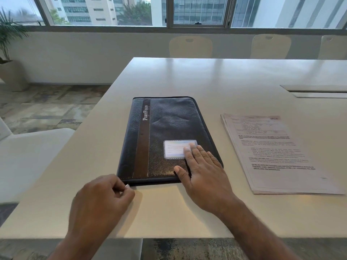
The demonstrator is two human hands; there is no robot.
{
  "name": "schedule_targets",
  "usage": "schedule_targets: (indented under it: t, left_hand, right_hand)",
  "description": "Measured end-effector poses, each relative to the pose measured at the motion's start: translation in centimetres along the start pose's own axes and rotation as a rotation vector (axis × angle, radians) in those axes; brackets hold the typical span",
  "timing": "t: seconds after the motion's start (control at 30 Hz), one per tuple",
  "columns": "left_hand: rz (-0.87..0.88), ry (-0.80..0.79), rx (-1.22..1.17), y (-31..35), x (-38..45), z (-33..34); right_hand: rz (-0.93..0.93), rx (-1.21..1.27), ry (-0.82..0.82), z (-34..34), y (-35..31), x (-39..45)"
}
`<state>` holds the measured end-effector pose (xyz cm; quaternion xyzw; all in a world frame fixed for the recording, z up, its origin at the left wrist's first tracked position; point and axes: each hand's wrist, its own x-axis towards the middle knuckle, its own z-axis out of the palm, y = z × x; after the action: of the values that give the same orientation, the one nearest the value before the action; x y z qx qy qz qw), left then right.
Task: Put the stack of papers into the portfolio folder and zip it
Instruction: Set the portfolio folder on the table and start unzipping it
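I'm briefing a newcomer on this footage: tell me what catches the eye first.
A dark portfolio folder lies closed mid-table, the right hand flat on its cover, the left hand pinching a small metal pull at its near-left corner. A stack of papers waits at its right.

The portfolio folder [165,139] lay closed on the white table [225,81]. The right hand [202,171] rested flat on its cover. The left hand [105,199] pinched the zipper pull [127,186] at the near-left corner. The stack of papers [277,152] lay apart, to the right.
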<state>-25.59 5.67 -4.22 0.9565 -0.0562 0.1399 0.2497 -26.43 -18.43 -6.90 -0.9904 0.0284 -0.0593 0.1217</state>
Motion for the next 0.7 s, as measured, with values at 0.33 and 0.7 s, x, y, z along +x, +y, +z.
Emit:
schedule_targets:
  t: [0.33,0.7]
  left_hand:
    - [-0.030,0.059,0.021,-1.2,-0.7,-0.4]
    - [-0.060,0.069,0.065,-3.1,-0.5,-1.0]
  right_hand:
    - [0.006,0.010,-0.002,-0.1,-0.2,-0.1]
    - [0.001,0.011,0.032,0.1,0.0,0.0]
